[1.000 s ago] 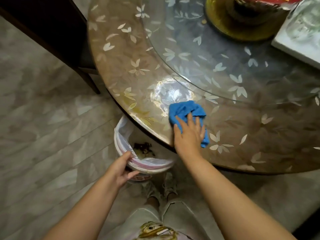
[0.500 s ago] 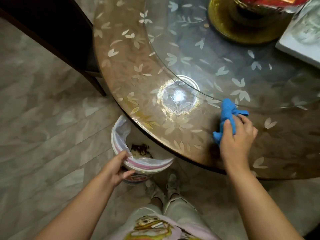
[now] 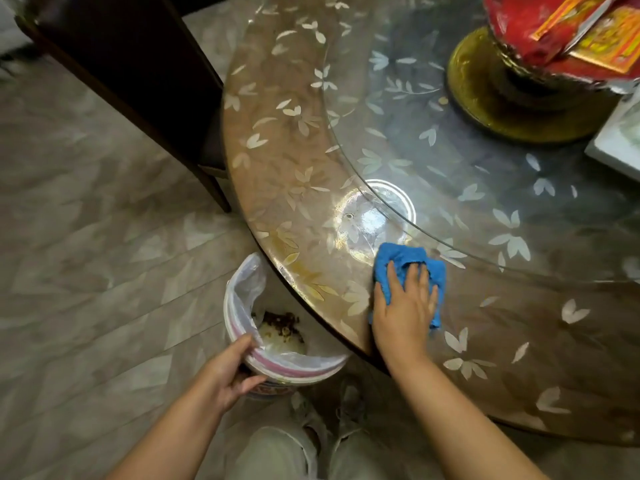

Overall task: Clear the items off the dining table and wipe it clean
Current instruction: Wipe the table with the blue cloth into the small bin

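Observation:
A round brown dining table (image 3: 287, 140) with a leaf-patterned cover fills the upper right. My right hand (image 3: 403, 308) presses a crumpled blue cloth (image 3: 394, 259) flat against the table near its front edge, fingers spread over it. Below the table edge stands a small bin (image 3: 242, 289) lined with a white plastic bag, food scraps at its bottom. My left hand (image 3: 228, 372) grips the bin's near rim, thumb outside and fingers over the edge.
A round glass turntable (image 3: 450, 150) lies on the table. On it stand a gold-based stand (image 3: 485, 98) with red packaging and a white box (image 3: 620, 147) at the right edge. A dark chair (image 3: 131, 74) stands at upper left. My feet are by the bin.
My right hand swept the blue cloth to the right along the table edge, then back left toward the bin. My left hand stayed on the bin's rim.

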